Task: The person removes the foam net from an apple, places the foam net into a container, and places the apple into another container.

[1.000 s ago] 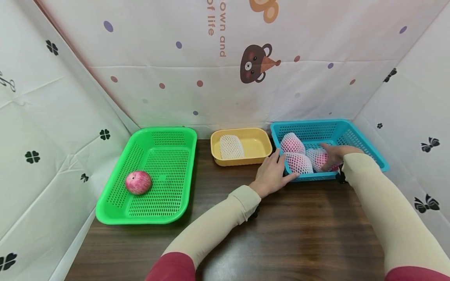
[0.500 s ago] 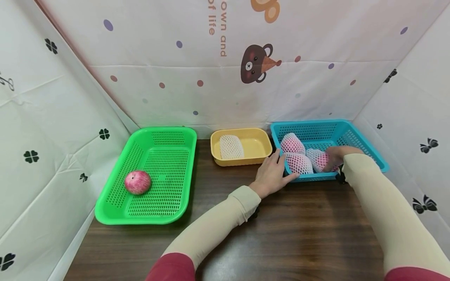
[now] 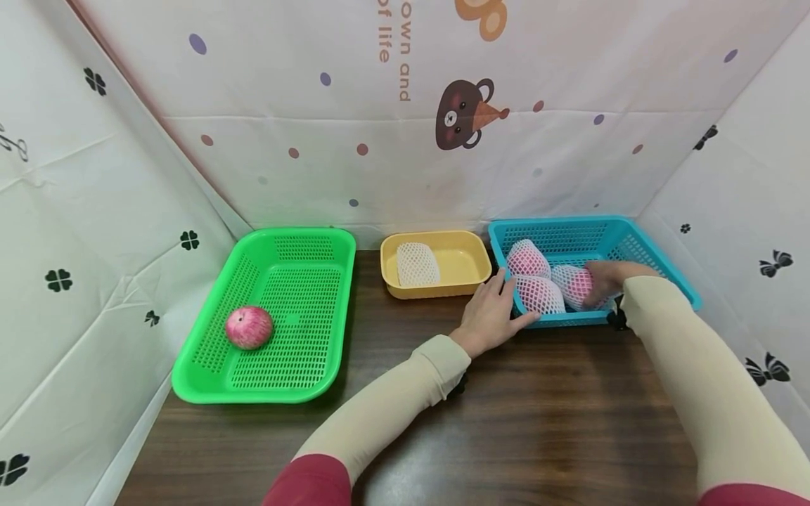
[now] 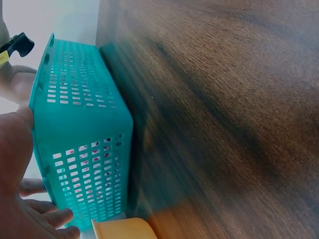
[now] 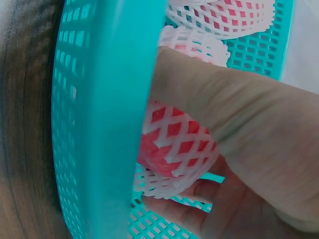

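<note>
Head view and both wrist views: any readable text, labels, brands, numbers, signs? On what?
"own and": back sheet, printed sideways, cut off at the top edge.
"of life": same sheet, also sideways, at that edge.
Yellow patch, left edge of the left wrist view: too blurred to read.
Green basket, yellow tray, blue basket: none readable.

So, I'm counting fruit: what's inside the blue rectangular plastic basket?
Three rounded reddish-pink fruits in white foam nets show; the person's right hand grips one. Whatever lies beneath them is covered.
</note>
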Demonstrator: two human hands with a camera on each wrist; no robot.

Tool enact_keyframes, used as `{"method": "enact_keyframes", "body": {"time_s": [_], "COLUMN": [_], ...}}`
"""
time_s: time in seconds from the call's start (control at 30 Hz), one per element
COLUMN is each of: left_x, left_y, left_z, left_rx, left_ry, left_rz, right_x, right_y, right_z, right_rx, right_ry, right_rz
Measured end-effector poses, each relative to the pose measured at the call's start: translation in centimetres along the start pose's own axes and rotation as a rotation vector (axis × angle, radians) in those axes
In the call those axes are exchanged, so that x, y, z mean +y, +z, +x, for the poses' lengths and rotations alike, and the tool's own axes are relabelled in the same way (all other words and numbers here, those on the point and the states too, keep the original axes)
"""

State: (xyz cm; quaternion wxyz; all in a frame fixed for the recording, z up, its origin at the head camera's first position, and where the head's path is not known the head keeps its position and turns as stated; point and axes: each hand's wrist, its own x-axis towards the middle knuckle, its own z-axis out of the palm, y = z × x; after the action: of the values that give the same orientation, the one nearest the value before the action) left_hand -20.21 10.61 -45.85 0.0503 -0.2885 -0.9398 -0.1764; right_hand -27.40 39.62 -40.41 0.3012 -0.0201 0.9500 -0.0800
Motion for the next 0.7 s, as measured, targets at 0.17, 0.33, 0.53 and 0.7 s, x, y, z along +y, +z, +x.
{"method": "enact_keyframes", "body": {"time_s": [0.17,0.33,0.53,0.7], "left_x": [0.0,0.1,0.1,0.0], "left_y": [0.1,0.0,0.0,0.1], "left_z": [0.0,0.0,0.1,0.0], "left_rx": [-0.009,-0.017,-0.004,0.005], "left_ry": [-0.013,-0.027,-0.016,-0.017], "left_rz": [-0.024,-0.040,-0.046,-0.030], "right_x": [0.2,0.6,1.0,1.1], "right_y": [-0.5,-1.0,-1.3,-1.4], "right_z": [-0.4,-0.7,-0.6,-0.6], "right_rx": [0.020,0.100,0.180,0.224], "right_ry": [-0.028,-0.093,-0.160,-0.195], "right_rz": [0.027,0.003,-0.023,-0.022]}}
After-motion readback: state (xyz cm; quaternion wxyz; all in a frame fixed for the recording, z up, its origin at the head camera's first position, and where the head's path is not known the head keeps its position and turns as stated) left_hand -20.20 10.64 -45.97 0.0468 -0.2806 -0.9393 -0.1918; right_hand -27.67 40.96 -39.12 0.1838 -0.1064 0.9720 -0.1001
